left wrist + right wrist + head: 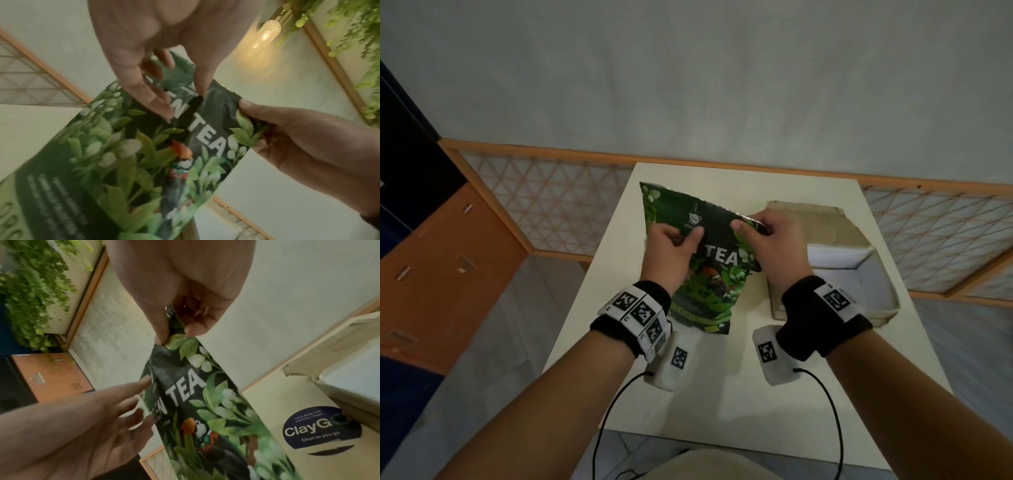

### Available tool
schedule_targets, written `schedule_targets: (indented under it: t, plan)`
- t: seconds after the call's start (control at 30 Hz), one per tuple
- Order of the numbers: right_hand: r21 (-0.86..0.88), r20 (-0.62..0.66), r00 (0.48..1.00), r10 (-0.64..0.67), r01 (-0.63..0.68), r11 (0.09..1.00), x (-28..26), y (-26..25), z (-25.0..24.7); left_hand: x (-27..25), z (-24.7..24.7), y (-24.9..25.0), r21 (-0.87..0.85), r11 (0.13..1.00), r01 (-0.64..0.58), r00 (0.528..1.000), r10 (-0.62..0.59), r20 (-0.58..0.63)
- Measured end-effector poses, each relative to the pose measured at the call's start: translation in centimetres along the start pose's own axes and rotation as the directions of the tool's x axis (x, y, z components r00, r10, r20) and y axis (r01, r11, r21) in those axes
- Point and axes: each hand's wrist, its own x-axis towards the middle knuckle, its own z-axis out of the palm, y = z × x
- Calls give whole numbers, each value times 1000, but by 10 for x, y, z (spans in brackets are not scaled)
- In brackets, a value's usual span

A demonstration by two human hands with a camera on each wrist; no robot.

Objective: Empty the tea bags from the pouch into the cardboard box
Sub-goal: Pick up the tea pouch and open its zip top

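The dark green tea pouch (pixel 709 274) with "TEA" on its front is held upright over the white table (pixel 722 394), its bottom edge near the tabletop. My right hand (pixel 767 236) pinches its upper right corner between thumb and fingers (pixel 162 331). My left hand (pixel 674 243) lies against the pouch's upper left front with straight, spread fingers (pixel 131 389). The open cardboard box (pixel 825 226) stands on the table just right of the pouch, its white inside showing. No tea bags are in sight.
A round dark "ClayGo" sticker (pixel 320 431) is on the tabletop beside the box (pixel 304 366). Behind the table runs a wooden lattice screen (pixel 551 205), with an orange cabinet (pixel 448 274) at the left. Cables trail from both wrists over the table's near edge.
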Motion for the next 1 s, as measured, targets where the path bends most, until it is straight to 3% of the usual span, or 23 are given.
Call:
schedule_targets:
  t: [0.1, 0.27, 0.43, 0.8, 1.0]
  plan:
    - [28, 30, 999, 11, -12, 1000, -7, -4, 3, -13, 6, 15, 28, 999, -18, 979, 12, 202]
    - [189, 199, 974, 107, -145, 971, -17, -15, 1, -16, 6, 31, 39, 999, -2, 962, -8, 272]
    - [279, 369, 896, 248, -361, 890, -21, -23, -10, -21, 0, 33, -41, 998, 38, 936, -21, 352]
    - [225, 406, 879, 251, -362, 905, -24, -29, -12, -29, -8, 27, -64, 998, 16, 926, 10, 377]
    - [201, 451, 850, 273, -395, 896, -25, -27, -9, -30, -12, 23, -73, 997, -4, 895, 36, 444]
